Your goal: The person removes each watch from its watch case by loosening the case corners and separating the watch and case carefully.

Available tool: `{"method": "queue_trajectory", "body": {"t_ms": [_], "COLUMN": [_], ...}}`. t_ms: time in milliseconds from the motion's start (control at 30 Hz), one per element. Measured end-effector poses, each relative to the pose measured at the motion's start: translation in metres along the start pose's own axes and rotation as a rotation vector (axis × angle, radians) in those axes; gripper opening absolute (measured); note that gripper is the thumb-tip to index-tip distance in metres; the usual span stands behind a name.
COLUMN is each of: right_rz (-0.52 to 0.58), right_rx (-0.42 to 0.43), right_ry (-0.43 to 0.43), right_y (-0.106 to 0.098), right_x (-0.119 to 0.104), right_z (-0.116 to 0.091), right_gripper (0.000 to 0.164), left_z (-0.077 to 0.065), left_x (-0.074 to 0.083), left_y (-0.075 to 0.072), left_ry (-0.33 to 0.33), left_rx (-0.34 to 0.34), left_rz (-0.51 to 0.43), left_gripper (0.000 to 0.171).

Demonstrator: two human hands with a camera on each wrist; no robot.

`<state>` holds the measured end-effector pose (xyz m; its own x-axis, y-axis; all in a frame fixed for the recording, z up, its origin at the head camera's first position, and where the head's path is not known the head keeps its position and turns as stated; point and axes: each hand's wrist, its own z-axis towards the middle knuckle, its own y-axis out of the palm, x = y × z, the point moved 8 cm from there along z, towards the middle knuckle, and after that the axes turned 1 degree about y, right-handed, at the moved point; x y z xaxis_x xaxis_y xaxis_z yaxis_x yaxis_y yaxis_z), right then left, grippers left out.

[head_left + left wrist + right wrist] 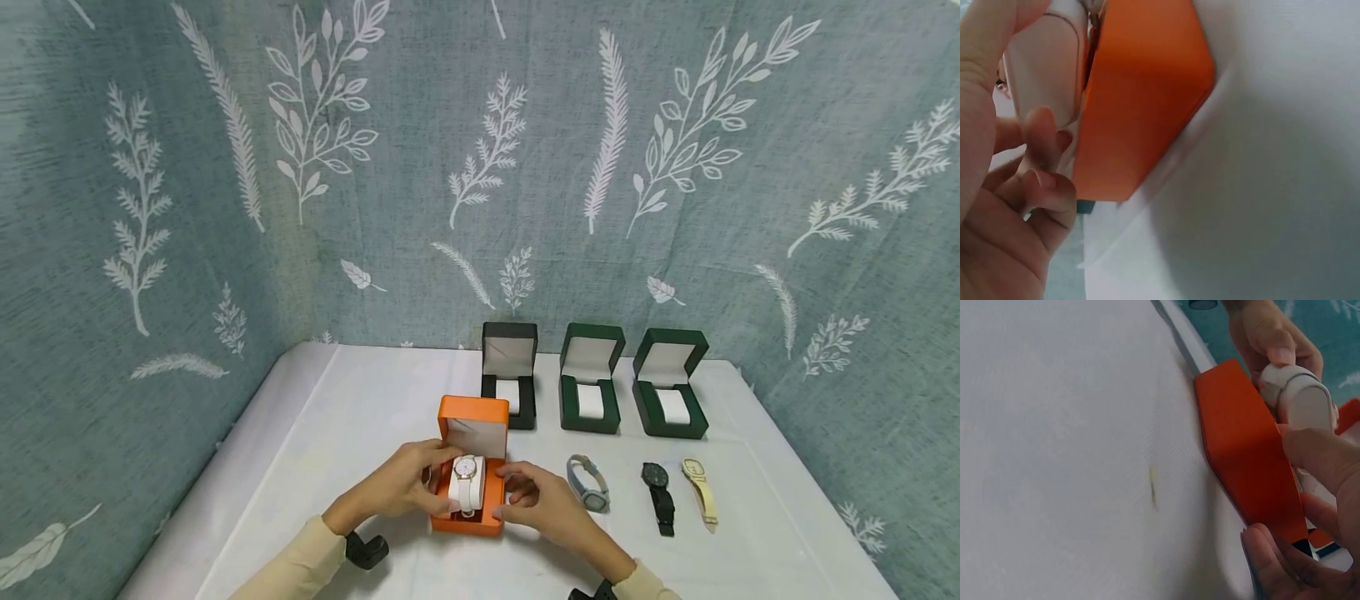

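An open orange watch box (472, 527) stands near the front middle of the table, its lid (472, 408) raised. Over its base is a white cushion (1311, 409) with a white-strapped wristwatch (465, 468) wrapped around it. My left hand (408, 481) pinches the cushion from the left, thumb near the front and fingers behind. At the box's right side, my right hand (546, 504) grips the orange wall between thumb and fingers. From the left wrist, the cushion (1047, 62) sits partly above the box wall (1141, 94). The cushion's underside is hidden.
Behind stand a black open watch box (527, 404) and two green ones (567, 408) (701, 417), each with a white cushion. To the right lie a grey-blue watch (595, 500), a black watch (657, 479) and a gold watch (697, 475). Patterned cloth (420, 167) walls the table.
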<state>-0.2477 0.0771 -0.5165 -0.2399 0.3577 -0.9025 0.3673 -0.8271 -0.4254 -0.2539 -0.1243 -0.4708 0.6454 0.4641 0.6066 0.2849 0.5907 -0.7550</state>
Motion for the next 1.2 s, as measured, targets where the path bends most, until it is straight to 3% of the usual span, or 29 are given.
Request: {"method": "queue_trajectory", "body": {"t_ms": [367, 667, 867, 1200], "right_rz": [-0.001, -0.025, -0.087, -0.041], "right_rx": [0.053, -0.002, -0.030, -0.059], "right_ry": [-0.093, -0.232, -0.261, -0.290], "right_y": [-0.007, 0.005, 0.015, 0.024], "right_x": [-0.017, -0.044, -0.054, -0.058], "right_z": [-0.002, -0.001, 0.001, 0.004], "right_gripper": [0.062, 0.087, 0.104, 0.093], "left_z": [0.000, 0.001, 0.003, 0.005], "left_x": [0.004, 0.011, 0.019, 0.024], "left_y": [-0.004, 0.000, 0.001, 0.002], "left_ry": [0.010, 0.036, 0.056, 0.059], "left_rx": [0.055, 0.050, 0.055, 0.063], "left_rz": [-0.058, -0.135, -0.146, -0.168], "left_gripper": [0.059, 0.055, 0.054, 0.060]}}
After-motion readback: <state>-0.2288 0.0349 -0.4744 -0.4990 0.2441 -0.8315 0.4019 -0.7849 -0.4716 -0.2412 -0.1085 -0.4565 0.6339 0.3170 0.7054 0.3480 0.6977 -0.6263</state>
